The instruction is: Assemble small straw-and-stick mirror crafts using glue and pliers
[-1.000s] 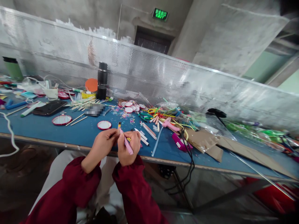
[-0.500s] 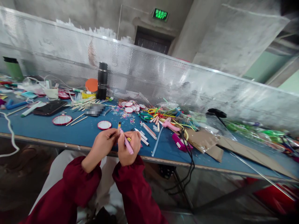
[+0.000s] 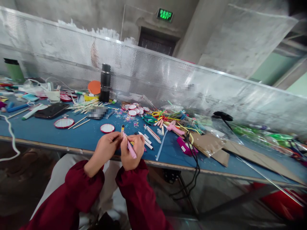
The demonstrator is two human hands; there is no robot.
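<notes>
My right hand (image 3: 131,156) is closed around a pink marker pen (image 3: 131,150), its back end tilted down toward me. Against it, my left hand (image 3: 107,147) pinches a small piece with a black top and a yellowish body (image 3: 122,128); its kind is not clear. The marker's tip is hidden by the fingers, close to that piece. Something yellow shows behind the right fingers. Just beyond my left hand lies a round white disc with a red rim (image 3: 107,128). White markers (image 3: 148,144) lie right of my right hand.
On the blue table (image 3: 81,137) are a phone (image 3: 51,110), thin wooden sticks (image 3: 80,123), a black bottle (image 3: 105,83) and a pile of discs (image 3: 132,112). To the right are a pink glue gun (image 3: 175,128), a purple box (image 3: 184,146), black cable (image 3: 197,163) and cardboard (image 3: 203,143).
Almost nothing differs. Both hands keep the same hold and place, with at most a tiny shift of the marker pen.
</notes>
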